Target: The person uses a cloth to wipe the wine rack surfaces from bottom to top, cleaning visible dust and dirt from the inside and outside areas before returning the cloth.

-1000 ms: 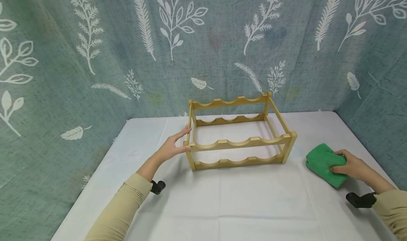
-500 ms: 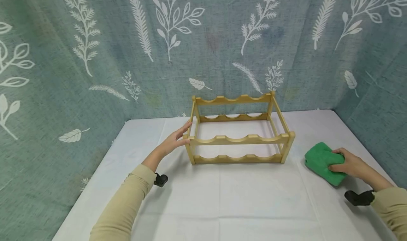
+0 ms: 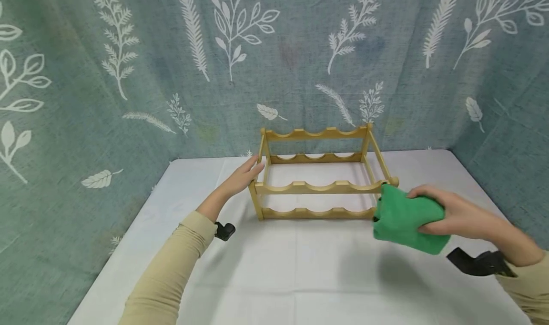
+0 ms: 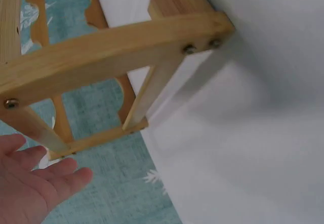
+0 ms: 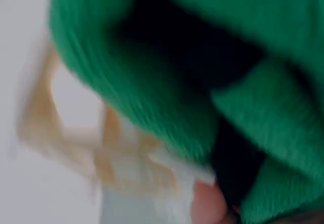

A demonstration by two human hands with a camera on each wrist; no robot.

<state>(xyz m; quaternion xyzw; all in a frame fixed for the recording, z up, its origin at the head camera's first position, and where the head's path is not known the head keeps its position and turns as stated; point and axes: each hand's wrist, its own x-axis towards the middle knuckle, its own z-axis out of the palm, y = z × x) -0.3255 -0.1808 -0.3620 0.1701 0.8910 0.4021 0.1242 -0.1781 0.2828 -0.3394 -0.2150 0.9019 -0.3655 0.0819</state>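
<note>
A light wooden rack (image 3: 319,188) with scalloped rails stands at the back of the table. My left hand (image 3: 241,178) is at its left end, fingers (image 4: 63,176) extended and relaxed; whether they touch the wood I cannot tell. My right hand (image 3: 461,216) pinches a folded green cloth (image 3: 405,222) between thumb and fingers. The cloth hangs above the table, in front of the rack's right front corner and covering part of it. In the right wrist view the cloth (image 5: 142,87) fills most of the picture, with a blurred fingertip below.
White cloth covers the table (image 3: 296,268). A blue-green curtain (image 3: 296,53) with white leaf prints encloses the back and sides, close behind the rack. Black wrist mounts (image 3: 225,231) sit beneath both wrists.
My right hand has lifted the green cloth off the table and carried it left towards the rack. The rack has turned slightly. My left hand has loosened from its front left corner.
</note>
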